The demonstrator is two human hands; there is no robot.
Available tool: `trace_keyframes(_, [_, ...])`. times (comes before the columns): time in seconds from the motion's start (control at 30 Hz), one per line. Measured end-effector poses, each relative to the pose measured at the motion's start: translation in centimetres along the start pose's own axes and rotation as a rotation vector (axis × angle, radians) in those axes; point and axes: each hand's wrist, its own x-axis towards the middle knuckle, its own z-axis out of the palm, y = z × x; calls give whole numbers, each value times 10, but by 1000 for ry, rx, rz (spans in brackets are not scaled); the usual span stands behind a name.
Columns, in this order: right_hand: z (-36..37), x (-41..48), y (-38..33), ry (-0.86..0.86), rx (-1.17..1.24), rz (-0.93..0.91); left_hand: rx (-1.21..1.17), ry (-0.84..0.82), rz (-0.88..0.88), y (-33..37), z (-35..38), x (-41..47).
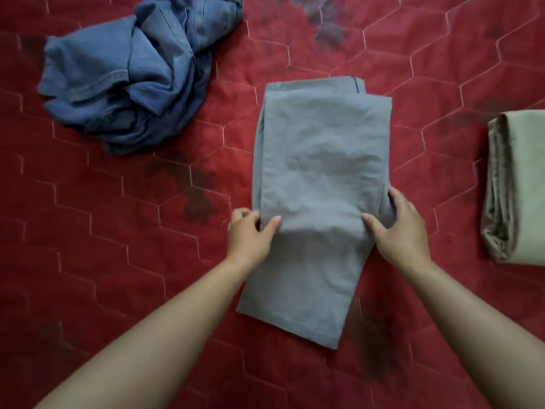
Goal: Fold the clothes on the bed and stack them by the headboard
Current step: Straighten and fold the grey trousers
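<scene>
So both hands are pinching the grey trousers [318, 160], left hand [250, 231] and right hand [398, 228] on opposite edges of the fold. Crumpled jeans [129, 81] lie up-left of them, folded beige garment [519, 187] off right.

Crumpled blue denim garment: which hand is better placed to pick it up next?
Probably the left hand: the blue denim garment lies on its side; the right hand would cross the grey folded cloth.

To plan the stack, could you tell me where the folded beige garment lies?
The folded beige garment lies at the head view's right edge on the red quilt, apart from the grey garment at centre.
</scene>
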Motion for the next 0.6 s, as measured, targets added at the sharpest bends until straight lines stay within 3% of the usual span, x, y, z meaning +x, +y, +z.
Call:
trace_keyframes(0.1, [-7,-39,20,-101,-140,55,142,-65,-30,-17,10,-40])
trace_keyframes(0.2, [-14,-35,14,20,-290,38,210,68,-6,-3,5,-32])
trace_keyframes(0.27, [-12,-14,-3,70,-152,-34,169,177,33,22,0,-8])
trace_keyframes(0.33, [-5,8,-19,30,65,23,130,150,59,46,-4,20])
trace_keyframes(0.47, [4,25,-31,114,273,142,-298,15,-10,68,-11,38])
trace_keyframes(0.6, [-11,8,-34,221,416,93,-521,133,160,68,-23,-1])
